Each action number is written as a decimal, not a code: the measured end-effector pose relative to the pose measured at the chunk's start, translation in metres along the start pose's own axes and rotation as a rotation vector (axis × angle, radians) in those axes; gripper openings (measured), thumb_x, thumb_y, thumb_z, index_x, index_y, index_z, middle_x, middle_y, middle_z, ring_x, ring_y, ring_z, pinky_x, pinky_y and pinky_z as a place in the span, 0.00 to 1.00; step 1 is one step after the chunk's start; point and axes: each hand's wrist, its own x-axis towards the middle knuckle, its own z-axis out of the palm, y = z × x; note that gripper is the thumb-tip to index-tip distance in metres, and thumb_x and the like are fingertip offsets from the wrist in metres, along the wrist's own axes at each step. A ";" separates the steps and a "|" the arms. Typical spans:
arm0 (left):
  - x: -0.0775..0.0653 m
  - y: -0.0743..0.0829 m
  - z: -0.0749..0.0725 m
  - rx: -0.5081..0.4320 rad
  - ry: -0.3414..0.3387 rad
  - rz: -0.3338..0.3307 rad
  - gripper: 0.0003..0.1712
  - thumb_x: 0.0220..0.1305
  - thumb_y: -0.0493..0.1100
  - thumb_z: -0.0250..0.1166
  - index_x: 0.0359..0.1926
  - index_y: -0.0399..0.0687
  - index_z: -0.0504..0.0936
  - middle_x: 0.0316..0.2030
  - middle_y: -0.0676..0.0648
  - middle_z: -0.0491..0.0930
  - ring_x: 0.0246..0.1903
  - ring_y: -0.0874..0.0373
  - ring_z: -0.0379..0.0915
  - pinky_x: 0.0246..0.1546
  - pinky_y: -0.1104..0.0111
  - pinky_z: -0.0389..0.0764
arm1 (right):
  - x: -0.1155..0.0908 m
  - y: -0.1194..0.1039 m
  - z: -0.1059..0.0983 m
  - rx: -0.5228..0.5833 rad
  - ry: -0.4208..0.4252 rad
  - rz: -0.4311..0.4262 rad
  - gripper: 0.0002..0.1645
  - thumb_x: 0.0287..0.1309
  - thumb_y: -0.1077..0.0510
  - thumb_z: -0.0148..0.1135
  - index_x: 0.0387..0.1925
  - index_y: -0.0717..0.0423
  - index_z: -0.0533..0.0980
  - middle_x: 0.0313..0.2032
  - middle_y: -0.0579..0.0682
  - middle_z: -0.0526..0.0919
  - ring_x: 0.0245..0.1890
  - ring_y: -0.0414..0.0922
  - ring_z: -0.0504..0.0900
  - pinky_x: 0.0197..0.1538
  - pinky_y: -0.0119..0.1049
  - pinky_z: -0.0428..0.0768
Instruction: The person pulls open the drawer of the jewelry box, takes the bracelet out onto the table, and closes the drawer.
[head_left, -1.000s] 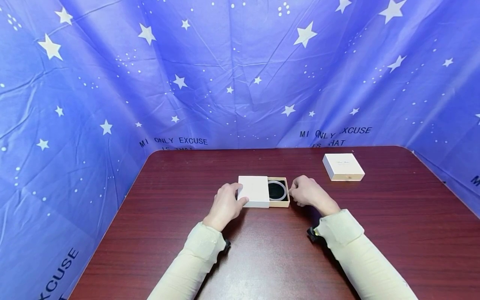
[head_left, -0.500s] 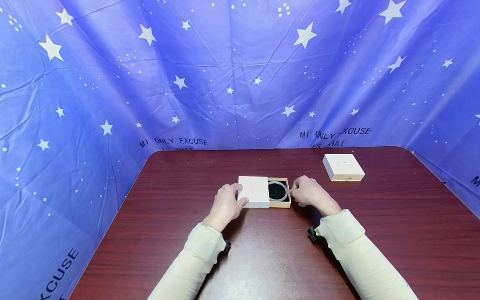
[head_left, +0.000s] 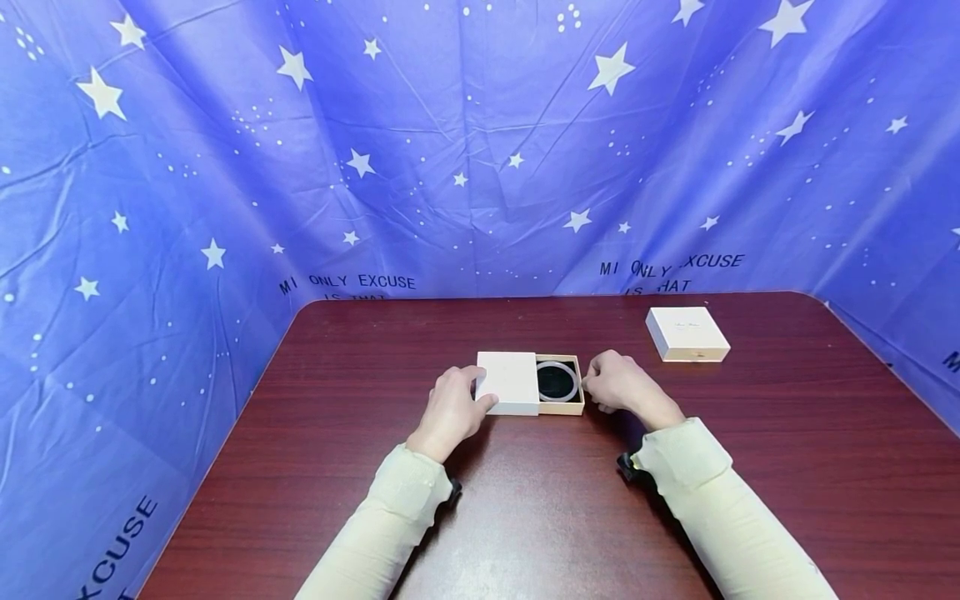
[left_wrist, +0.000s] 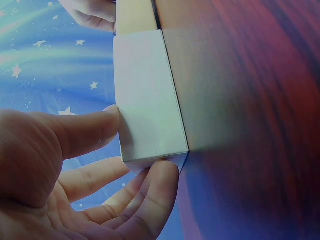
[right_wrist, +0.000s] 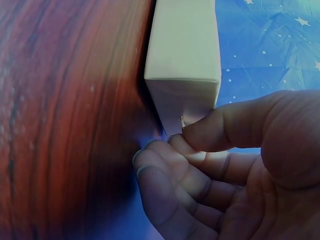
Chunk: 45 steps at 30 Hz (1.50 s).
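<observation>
Hands (head_left: 452, 403) (head_left: 621, 383) pinch a smooth, square white sleeve (head_left: 507, 382) (left) and thin tab (right_wrist: 182, 121) (right).

The drawer (head_left: 561, 408) has slid slightly farther out — right hand (head_left: 620, 382) with it — baring more ring (head_left: 576, 382).

The table (head_left: 517, 517) offers passage at lower centre; the part-open box (head_left: 517, 387) blocks mid-frame, the closed box (head_left: 688, 332) the right.

Drawer (head_left: 561, 409) partly hidden inside white cover (head_left: 507, 383), lettering (head_left: 687, 326) on far box (head_left: 692, 339) illegibly small; sleeves (head_left: 367, 529) cropped
</observation>
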 end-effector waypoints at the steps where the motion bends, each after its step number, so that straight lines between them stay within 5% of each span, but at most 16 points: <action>1: 0.000 0.000 0.000 0.000 -0.001 0.000 0.24 0.57 0.45 0.69 0.54 0.43 0.79 0.43 0.40 0.78 0.46 0.45 0.75 0.49 0.54 0.73 | 0.000 0.000 0.000 -0.001 0.000 0.000 0.14 0.57 0.64 0.52 0.16 0.57 0.69 0.16 0.50 0.76 0.16 0.42 0.79 0.23 0.35 0.79; 45: 0.000 -0.001 0.000 0.004 -0.004 -0.007 0.24 0.57 0.45 0.69 0.55 0.43 0.79 0.45 0.39 0.78 0.48 0.44 0.75 0.49 0.53 0.74 | -0.001 0.002 -0.006 -0.016 -0.015 0.020 0.16 0.59 0.64 0.54 0.16 0.57 0.69 0.15 0.50 0.76 0.16 0.43 0.80 0.24 0.36 0.80</action>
